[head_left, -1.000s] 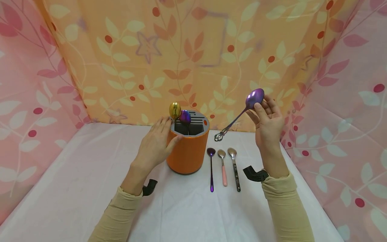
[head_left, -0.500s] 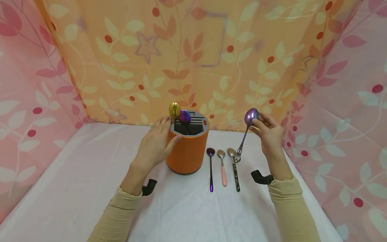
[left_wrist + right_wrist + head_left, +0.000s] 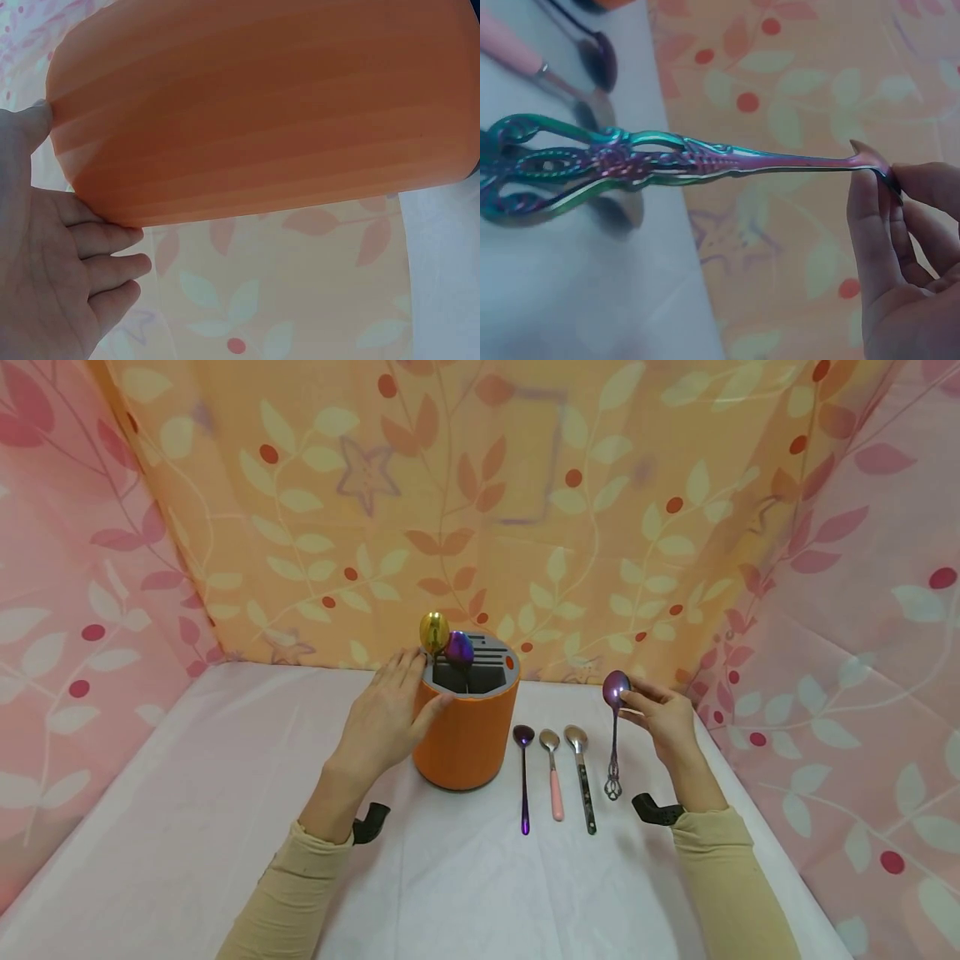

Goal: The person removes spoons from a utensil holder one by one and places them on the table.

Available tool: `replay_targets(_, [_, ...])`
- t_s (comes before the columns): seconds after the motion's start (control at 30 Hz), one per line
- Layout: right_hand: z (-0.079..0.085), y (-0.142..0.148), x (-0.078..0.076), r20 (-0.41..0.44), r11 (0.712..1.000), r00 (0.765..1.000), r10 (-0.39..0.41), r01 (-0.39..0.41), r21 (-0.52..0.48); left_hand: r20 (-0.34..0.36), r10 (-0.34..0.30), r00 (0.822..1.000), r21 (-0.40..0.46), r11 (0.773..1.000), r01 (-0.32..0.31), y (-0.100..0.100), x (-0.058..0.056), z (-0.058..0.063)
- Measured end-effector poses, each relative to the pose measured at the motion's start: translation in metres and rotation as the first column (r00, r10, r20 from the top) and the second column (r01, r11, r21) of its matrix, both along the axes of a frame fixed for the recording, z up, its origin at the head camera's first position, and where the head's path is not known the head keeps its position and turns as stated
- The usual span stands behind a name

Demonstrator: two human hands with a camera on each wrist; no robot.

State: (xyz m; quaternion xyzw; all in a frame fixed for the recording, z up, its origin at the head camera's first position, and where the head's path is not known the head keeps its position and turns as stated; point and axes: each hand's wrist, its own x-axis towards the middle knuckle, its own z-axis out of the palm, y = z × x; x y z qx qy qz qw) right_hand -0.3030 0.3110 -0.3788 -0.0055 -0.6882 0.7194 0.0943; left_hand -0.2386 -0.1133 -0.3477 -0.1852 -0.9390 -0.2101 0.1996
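Observation:
My right hand [image 3: 663, 720] pinches the bowl of a purple iridescent spoon [image 3: 616, 727] between thumb and fingers. The spoon hangs nearly upright, bowl up, its openwork handle [image 3: 607, 161] pointing down close over the cloth. My left hand [image 3: 382, 714] lies with fingers extended against the upper left side of an orange cutlery holder [image 3: 465, 743]; in the left wrist view its fingertips [image 3: 124, 236] are right at the holder's edge. A gold spoon [image 3: 434, 632] and a purple-blue spoon [image 3: 459, 650] stand bowl up in the holder's grey slotted top.
On the white cloth [image 3: 225, 827], right of the holder, lie a slim dark purple spoon [image 3: 525, 785], a spoon with a pink handle [image 3: 556, 789] and a spoon with a dark patterned handle [image 3: 584, 785]. Floral fabric walls [image 3: 300, 527] enclose the back and sides.
My right hand has lowered the purple spoon, and its handle has swung from slanting left to nearly straight down, right of the row of spoons. The left hand keeps its place on the holder.

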Motion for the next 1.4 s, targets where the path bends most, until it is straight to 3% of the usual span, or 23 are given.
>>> replay_targets(0.4, [-0.034,0.019,-0.012,0.141,0.983,0.986,0.089,-0.109,0.145,0.008,0.002,1.0,-0.005,1.0,-0.002,-0.001,0.001,0.0])
replay_targets(0.93, [-0.059,0.021,-0.027,0.272,0.941,0.961,0.041,-0.129,0.312,0.001,0.002,1.0,0.002,1.0,-0.002,0.0,0.001,0.0])
replay_targets(1.4, [-0.072,0.022,-0.035,0.331,0.922,0.943,0.033,-0.156,0.353,0.002,0.006,1.0,0.003,1.0,-0.006,0.0,0.001,0.001])
